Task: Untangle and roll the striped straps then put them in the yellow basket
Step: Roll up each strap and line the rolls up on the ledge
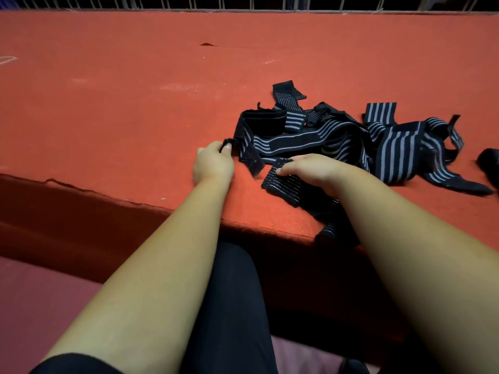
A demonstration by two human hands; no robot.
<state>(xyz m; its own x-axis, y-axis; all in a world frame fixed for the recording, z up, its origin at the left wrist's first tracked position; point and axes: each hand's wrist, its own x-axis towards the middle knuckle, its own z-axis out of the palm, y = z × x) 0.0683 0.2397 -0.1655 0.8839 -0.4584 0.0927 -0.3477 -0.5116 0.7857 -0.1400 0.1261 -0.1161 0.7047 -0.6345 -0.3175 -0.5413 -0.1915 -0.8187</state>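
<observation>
A tangled heap of black straps with grey stripes [348, 139] lies on the red table [121, 103], right of centre. My left hand [213, 164] pinches a thin black loop at the heap's left end. My right hand [307, 167] lies on a strap end [280, 184] near the front edge, fingers bent over it. One strap tail [332, 233] hangs over the table's front edge under my right forearm. No yellow basket is in view.
Another dark piece [490, 160] sits at the right border. A metal railing [243, 2] runs along the far edge of the table. The table's front edge [108, 193] crosses diagonally above my lap.
</observation>
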